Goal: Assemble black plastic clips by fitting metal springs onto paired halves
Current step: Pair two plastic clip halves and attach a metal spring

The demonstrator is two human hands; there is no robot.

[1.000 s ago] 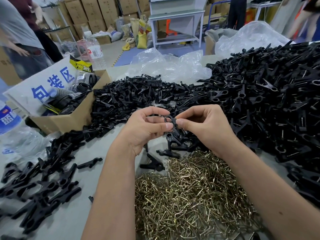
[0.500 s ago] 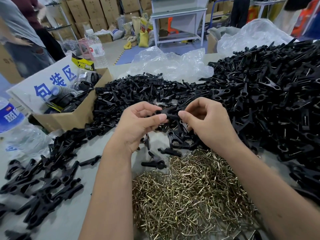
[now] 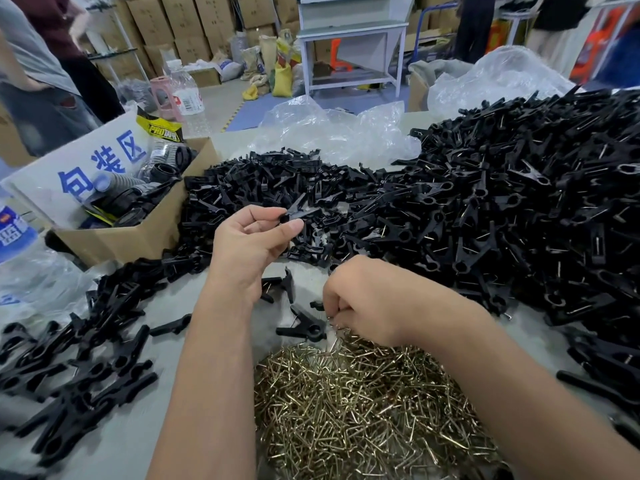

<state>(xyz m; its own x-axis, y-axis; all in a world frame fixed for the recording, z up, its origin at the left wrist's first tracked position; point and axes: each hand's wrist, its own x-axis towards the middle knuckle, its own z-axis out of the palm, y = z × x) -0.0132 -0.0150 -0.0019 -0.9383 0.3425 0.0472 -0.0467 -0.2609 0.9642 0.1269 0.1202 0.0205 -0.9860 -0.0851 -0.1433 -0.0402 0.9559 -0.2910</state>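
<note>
Grey worktable (image 3: 214,292), boxes stacked behind. Assembled clips (image 3: 79,368) lie far left. Left hand (image 3: 252,244) pinches paired black halves (image 3: 301,211) between thumb and forefinger, raised. Right hand (image 3: 367,299), fingers curled, picks at the far edge of the brass spring pile (image 3: 363,410). Loose halves heap (image 3: 502,209) at right.

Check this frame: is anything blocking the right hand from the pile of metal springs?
Nothing visible does. The right hand is curled at the far edge of the spring pile, fingertips already among the springs. The left hand pinches the clip halves farther back, out of the way.
</note>
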